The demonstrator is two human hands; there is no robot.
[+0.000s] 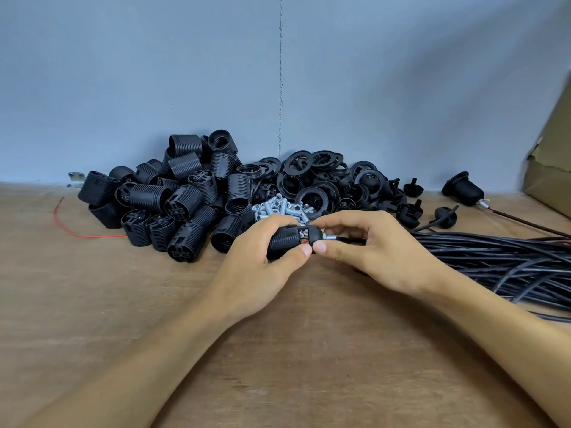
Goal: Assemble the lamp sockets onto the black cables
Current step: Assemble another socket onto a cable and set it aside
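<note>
Wooden surface (92, 304), centre of the frame: the left hand (262, 264) has its grip wrapped round a ribbed socket (284, 239). The right hand (377, 254) pinches the cap (315, 234) on a bendy cable (352, 240). The plastic looks light and hard, and the ribs seem best to hold.

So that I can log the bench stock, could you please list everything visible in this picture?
socket bodies: large pile, black, rear left
rings: pile, black, rear centre
threaded tubes: small heap, silver, in front of the rings
dome caps: several, black, right of the rings
finished socket: one, black, far right rear
cables: thick bundle, black, right side
loose wire: one, red, far left
cardboard box: one, brown, right edge
table: one, wooden, under everything
held socket body: one, black, centre
held cap: one, black, at its right end
left hand: one, centre, grip round held socket body
right hand: one, centre, pinching held cap
</note>
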